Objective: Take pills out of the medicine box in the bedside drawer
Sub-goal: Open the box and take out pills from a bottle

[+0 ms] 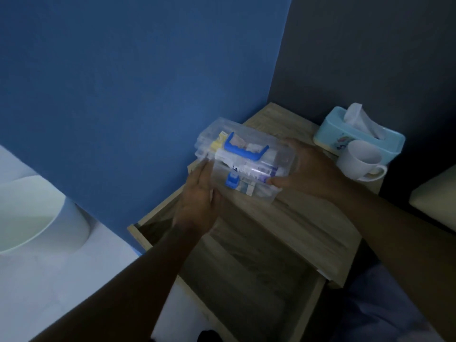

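Observation:
A clear plastic medicine box (249, 166) with a blue handle and a blue latch is held in the air over the bedside table top (303, 218), lid down. Tubes and small packets show through its walls. My left hand (197, 201) grips its left end and my right hand (303, 166) grips its right end. Below it the wooden drawer (246, 275) stands pulled out, and its visible inside looks bare.
A white mug (357, 161) and a light blue tissue box (357, 134) stand at the back right of the table top. A blue wall rises on the left. A white bin (37, 213) stands on the floor at the left.

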Motion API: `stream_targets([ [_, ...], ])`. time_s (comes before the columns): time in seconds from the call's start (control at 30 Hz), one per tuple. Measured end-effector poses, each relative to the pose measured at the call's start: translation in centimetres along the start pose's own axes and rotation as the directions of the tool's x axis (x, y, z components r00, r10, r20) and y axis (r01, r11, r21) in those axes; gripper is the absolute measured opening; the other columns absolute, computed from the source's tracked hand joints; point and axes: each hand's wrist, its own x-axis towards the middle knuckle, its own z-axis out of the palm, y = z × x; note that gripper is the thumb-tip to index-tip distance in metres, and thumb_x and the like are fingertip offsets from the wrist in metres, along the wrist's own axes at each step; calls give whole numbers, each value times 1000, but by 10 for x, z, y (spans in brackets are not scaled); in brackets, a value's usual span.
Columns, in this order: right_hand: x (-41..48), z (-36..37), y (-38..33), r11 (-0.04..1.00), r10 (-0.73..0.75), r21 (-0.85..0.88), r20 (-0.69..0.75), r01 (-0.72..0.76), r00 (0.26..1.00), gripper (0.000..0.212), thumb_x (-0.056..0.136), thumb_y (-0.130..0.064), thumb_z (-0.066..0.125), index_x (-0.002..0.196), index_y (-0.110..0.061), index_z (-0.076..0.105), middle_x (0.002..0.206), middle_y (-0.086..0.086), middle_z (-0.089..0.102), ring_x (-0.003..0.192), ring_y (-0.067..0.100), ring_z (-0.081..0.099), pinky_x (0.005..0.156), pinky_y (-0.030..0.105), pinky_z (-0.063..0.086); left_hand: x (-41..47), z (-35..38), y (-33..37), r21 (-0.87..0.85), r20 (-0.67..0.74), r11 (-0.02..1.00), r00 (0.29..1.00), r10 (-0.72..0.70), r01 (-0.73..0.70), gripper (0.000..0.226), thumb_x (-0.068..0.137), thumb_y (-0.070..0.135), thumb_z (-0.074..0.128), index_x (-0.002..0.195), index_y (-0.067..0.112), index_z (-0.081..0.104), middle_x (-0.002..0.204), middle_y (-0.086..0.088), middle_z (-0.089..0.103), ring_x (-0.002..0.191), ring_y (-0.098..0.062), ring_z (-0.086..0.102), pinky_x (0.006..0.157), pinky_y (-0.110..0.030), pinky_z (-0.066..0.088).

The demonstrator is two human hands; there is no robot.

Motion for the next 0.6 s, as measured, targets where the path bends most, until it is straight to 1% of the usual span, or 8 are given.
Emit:
stream_targets([
  [0.07,3,-13,1,991,-54,117,-32,57,998,79,64,-50,84,135,-33,54,126,-14,62,111,5,60,90,24,52,12,-9,-3,74,-13,995,998,66,-65,71,89,11,54,153,11,23,160,-10,24,148,-23,24,119,-38,26],
  [0.2,21,-37,3,977,-40,193,-273,96,961,44,78,-35,79,120,-29,68,102,-20,68,92,-12,63,74,3,47,31,-14,-6,238,171,958,978,120,-159,75,91,12,52,154,2,13,163,-15,11,152,-28,9,123,-44,16],
  [0.27,33,-42,4,973,-22,206,-358,102,933,38,85,-30,73,122,-25,68,101,-16,68,86,-12,62,76,5,48,31,-9,-8,286,237,940,964,121,-189,71,94,16,47,154,2,11,164,-16,7,152,-27,4,123,-43,14],
  [0.37,51,-37,13,977,39,201,-480,67,876,33,91,-33,66,121,-19,67,105,-3,71,94,10,67,84,25,54,27,0,-10,302,205,939,973,105,-165,71,92,14,47,154,2,15,164,-15,8,152,-28,5,124,-41,16],
  [0.43,63,-28,21,973,114,232,-523,12,845,35,95,-33,60,126,-19,65,114,5,72,104,19,67,86,25,51,28,3,-11,346,196,926,977,85,-150,73,91,15,47,155,5,13,165,-12,7,152,-26,5,123,-40,19],
  [0.5,75,-17,29,950,224,303,-488,-76,844,43,98,-28,55,140,-24,52,131,4,65,117,17,61,87,14,41,30,4,-12,395,204,905,975,86,-162,74,90,16,44,155,6,10,165,-11,6,152,-25,4,122,-38,22],
  [0.53,79,-11,32,926,279,357,-435,-121,856,49,98,-25,54,146,-26,43,136,3,61,121,16,58,90,15,40,30,5,-13,413,210,895,974,88,-170,74,90,16,42,155,5,9,165,-11,5,153,-25,3,122,-38,22],
  [0.6,81,1,41,888,345,411,-302,-205,889,59,97,-18,54,151,-28,32,139,4,58,122,21,58,99,29,45,30,5,-14,436,219,882,972,90,-180,74,90,17,41,155,5,7,165,-12,3,153,-25,2,121,-36,25],
])
